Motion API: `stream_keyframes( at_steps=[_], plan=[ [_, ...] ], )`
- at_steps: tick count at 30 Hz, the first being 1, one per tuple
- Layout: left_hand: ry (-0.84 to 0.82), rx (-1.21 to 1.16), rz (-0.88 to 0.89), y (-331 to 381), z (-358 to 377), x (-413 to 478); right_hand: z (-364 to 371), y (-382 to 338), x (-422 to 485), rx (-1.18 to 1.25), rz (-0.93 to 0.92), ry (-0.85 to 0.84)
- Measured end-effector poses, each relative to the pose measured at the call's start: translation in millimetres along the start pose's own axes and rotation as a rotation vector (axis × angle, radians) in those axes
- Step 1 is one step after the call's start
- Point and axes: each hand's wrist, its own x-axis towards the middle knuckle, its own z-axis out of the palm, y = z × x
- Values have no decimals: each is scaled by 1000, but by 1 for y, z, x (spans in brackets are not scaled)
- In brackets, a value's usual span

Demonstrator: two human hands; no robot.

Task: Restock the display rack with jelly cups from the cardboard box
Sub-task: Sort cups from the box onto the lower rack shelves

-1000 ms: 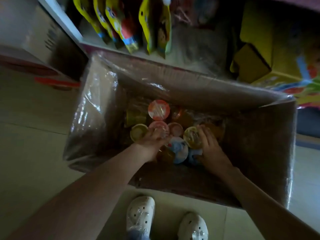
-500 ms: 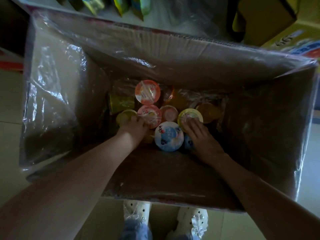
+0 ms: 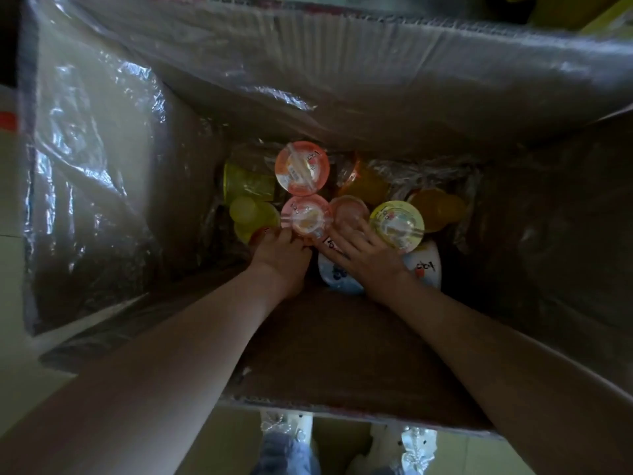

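Pale floor tiles (image 3: 12,200) are seen at the far left, outside the cardboard box (image 3: 342,378), which fills nearly the whole view. Its left and far walls are covered by crinkled clear plastic film (image 3: 96,149), on which glare is caught.

The jelly cups (image 3: 302,168) are clustered at the bottom of the box, against the far wall. At the left of the cluster, yellow cups (image 3: 246,209) are partly hidden in shadow. The left hand (image 3: 281,257) is lowered beside them, its fingers bent down at the near rim of a pink-lidded cup (image 3: 306,214); whether anything is gripped cannot be told. The right hand (image 3: 363,260) is laid flat with fingers spread straight, resting across a smaller pink cup (image 3: 349,209) and a white-and-blue lid (image 3: 337,281), most of which is covered. Further right, a yellow-green lid (image 3: 396,225), an orange cup (image 3: 436,209) and a white lid (image 3: 424,265) are seen.

The right wall is lost in darkness. Below the near wall, pale shoes (image 3: 284,426) are cut off by the frame edge.
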Motion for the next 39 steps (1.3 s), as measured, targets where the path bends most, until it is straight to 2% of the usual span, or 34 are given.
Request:
stream_keyframes(
  at_steps=[2,5,13,15,17,20,21,23,27,32,34,39],
  plan=[
    [24,-40,16,-6,1,1,10,-5,4,-40,11,70],
    [66,-78,20,-12,3,1,15,-8,5,-56,6,90],
    [200,-78,117,-10,0,-5,-4,-1,6,10,-36,-14],
    [220,-117,123,-11,-3,-9,-11,-1,2,67,-10,75],
    [243,-214,128,-10,-5,-13,-28,2,-3,181,57,80],
    [297,-468,145,-7,-5,-19,-52,11,-11,417,127,-83],
    [327,-548,156,-6,-4,-21,-61,13,-15,525,184,-86],
    [401,-637,188,-4,-2,-24,-75,15,-23,679,276,-3],
    [564,-770,203,-3,-9,-31,-92,10,-25,829,389,145],
    [639,-818,253,-7,-19,-34,-100,5,-16,1142,600,251],
    [645,-814,250,-8,-20,-33,-102,9,-14,1348,626,197],
    [568,-886,211,-8,-13,-34,-99,24,-27,1726,499,-40]
  ],
)
